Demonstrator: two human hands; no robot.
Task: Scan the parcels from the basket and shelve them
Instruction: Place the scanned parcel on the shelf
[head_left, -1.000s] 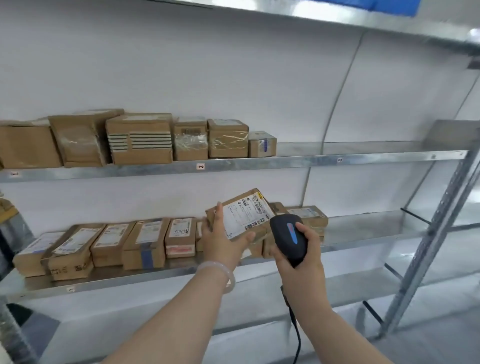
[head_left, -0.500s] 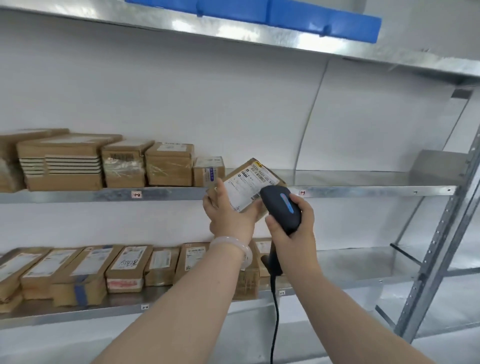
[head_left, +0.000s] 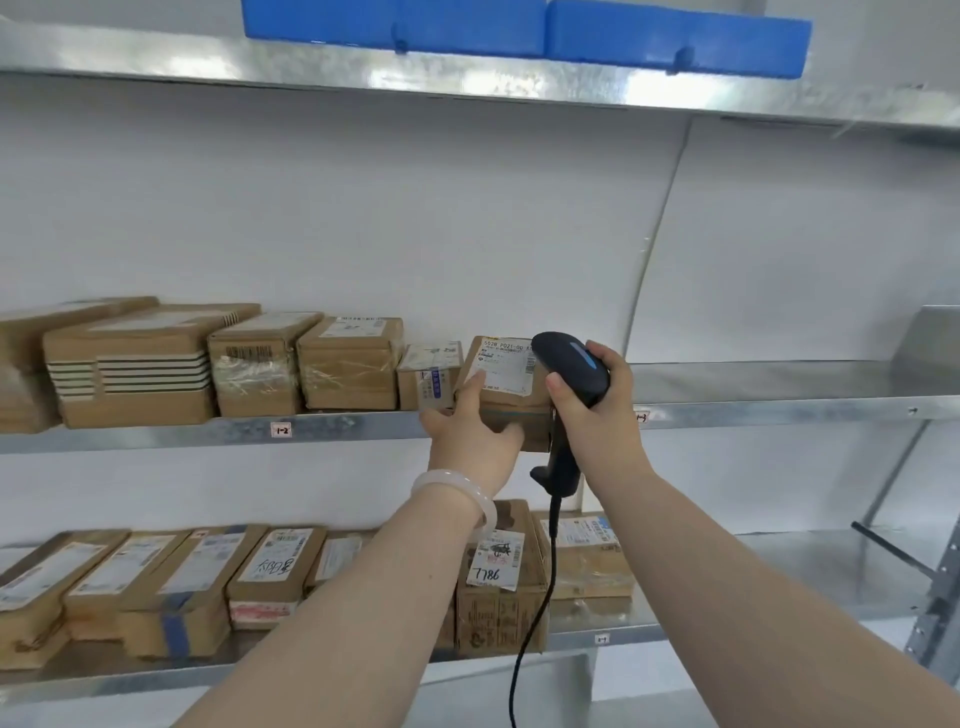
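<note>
Two hands occupied, left hand (head_left: 470, 441) gripping parcel (head_left: 511, 384) labelled "502B P021-00" at middle shelf (head_left: 779, 410) front edge, right hand (head_left: 597, 415) clutching scanner (head_left: 571, 364), shelf tag (head_left: 281, 429) "1-2" leftward, bare shelf rightward.

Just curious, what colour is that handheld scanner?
The scanner is black with a blue strip; head view shows it.

We count three metal shelves (head_left: 779, 384). The middle one carries six cardboard parcels (head_left: 350, 364), counting the held parcel (head_left: 511, 376) at its front edge; the lower one carries at least seven more. One black scanner (head_left: 571, 366), two grips, left grip (head_left: 467, 439) and right grip (head_left: 597, 415), one pale bracelet (head_left: 457, 488), three shelf tags (head_left: 281, 429). Blue bins (head_left: 675, 36): two or three, unclear.
</note>
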